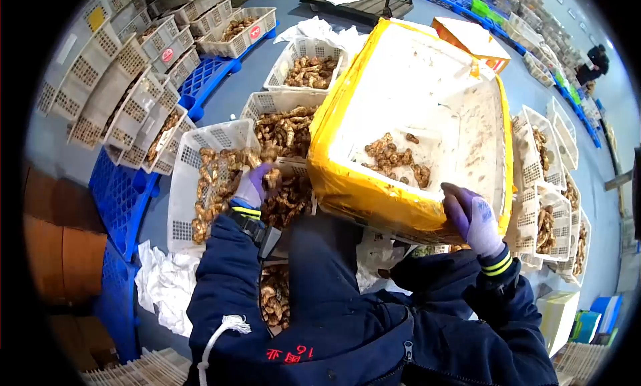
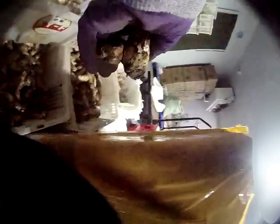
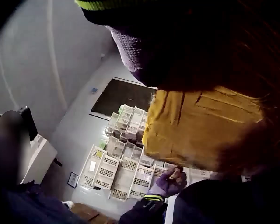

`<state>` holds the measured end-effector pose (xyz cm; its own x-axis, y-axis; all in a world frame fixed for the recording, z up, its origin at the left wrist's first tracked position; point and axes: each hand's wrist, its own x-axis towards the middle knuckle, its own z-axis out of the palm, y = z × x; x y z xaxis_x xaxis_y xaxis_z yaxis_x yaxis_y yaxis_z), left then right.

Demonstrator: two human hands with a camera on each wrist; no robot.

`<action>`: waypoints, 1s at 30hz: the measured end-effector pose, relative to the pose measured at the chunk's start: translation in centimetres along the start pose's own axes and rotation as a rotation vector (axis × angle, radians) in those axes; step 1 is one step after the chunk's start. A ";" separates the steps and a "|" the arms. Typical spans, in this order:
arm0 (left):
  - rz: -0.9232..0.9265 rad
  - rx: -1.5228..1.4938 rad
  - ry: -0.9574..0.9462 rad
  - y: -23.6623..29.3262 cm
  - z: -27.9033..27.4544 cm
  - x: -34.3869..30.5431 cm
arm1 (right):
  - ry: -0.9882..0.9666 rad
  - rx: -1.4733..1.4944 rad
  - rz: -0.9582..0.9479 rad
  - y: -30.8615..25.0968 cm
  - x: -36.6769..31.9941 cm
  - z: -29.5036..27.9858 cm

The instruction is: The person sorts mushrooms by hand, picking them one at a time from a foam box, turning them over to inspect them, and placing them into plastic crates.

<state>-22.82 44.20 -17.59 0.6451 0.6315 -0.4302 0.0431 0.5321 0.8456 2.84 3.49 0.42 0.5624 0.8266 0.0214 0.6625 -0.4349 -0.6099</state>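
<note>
My left hand (image 1: 252,184), in a purple and grey glove, holds brown mushrooms over the crates at the left. Close up in the left wrist view, two mushrooms (image 2: 126,55) show under the purple fingers (image 2: 89,44). Below it, a white crate (image 1: 179,179) and its neighbour hold many more mushrooms (image 1: 287,133). A big foam box (image 1: 407,65) wrapped in yellow tape stands tilted in front of me, with a small heap of mushrooms (image 1: 387,155) inside at the near side. My right hand (image 1: 477,219), gloved too, grips the box's near right rim.
Stacked white crates (image 1: 127,85) stand at the far left on blue pallets (image 1: 120,199). More crates of mushrooms (image 1: 546,219) line the right. White cloth (image 1: 167,286) lies at the lower left. A carton (image 1: 471,39) sits behind the box, and a person (image 1: 593,64) is far off at right.
</note>
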 end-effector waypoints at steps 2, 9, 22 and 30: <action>-0.165 -0.061 0.163 -3.4 -0.8 2.8 | 0.066 -0.105 -0.057 0.5 0.2 0.5; -0.045 -0.070 0.000 -3.6 -0.6 18.2 | 0.018 -0.162 -0.009 0.3 1.0 0.4; 0.432 0.246 -0.364 5.2 8.1 12.0 | -0.009 -0.053 0.027 0.6 1.0 -0.1; 0.427 0.578 -0.231 8.8 19.4 -3.5 | 0.068 -0.358 -0.549 -0.3 9.4 -8.9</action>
<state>-9.89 35.77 -2.48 0.8361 0.5486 -0.0049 0.1060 -0.1528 0.9826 12.30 8.18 7.88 0.1177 0.9429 0.3117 0.9791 -0.0578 -0.1950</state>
